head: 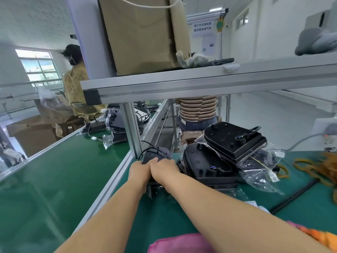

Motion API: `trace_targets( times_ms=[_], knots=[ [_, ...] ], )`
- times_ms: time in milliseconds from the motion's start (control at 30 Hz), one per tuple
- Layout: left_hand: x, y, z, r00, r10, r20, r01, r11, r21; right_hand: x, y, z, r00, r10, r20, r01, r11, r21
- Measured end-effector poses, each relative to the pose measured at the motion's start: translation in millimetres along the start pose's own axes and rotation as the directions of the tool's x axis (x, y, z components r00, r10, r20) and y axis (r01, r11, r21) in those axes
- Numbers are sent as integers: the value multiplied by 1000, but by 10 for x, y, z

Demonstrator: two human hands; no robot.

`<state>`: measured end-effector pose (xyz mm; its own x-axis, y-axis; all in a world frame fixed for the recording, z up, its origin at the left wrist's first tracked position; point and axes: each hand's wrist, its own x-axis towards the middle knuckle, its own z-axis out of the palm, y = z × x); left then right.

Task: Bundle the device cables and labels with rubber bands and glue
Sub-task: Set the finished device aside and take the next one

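Both hands work close together: left hand (139, 172) and right hand (164, 168), fingers curled over the black device (156, 154) at the desk (164, 220) edge. Its thin cable (140, 154) loops loose on the left. It could snag the frame post (131, 128), or spring free during a reach for bands. Count: three devices, one held and a stacked pair (235, 141) beside it. One heap of rubber bands (326, 167) lies well apart.

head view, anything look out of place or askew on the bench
Two things: the upper black device lies tilted across the lower device, and the rubber bands sprawl in a loose tangle on the green mat at right.
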<state>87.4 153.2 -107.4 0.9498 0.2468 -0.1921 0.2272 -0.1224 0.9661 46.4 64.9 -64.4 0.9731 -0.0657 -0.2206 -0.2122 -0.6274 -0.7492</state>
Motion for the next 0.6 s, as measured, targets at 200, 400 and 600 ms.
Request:
trace_targets(
  times_ms=[200, 400, 600],
  knots=[
    [-534, 136, -293, 997, 32, -75, -41, 991, -131, -420, 17, 38, 994, -83, -66, 94, 978, 187],
    [-1263, 70, -507, 992, 77, -103, -103, 956, -276, -1207, 215, -78, 951, -267, -157, 282, 955, 88],
    [-2141, -45, -494, 990, 110, -92, -135, 930, -341, -2014, 645, -258, 902, -363, -233, 384, 922, 50]
  ],
)
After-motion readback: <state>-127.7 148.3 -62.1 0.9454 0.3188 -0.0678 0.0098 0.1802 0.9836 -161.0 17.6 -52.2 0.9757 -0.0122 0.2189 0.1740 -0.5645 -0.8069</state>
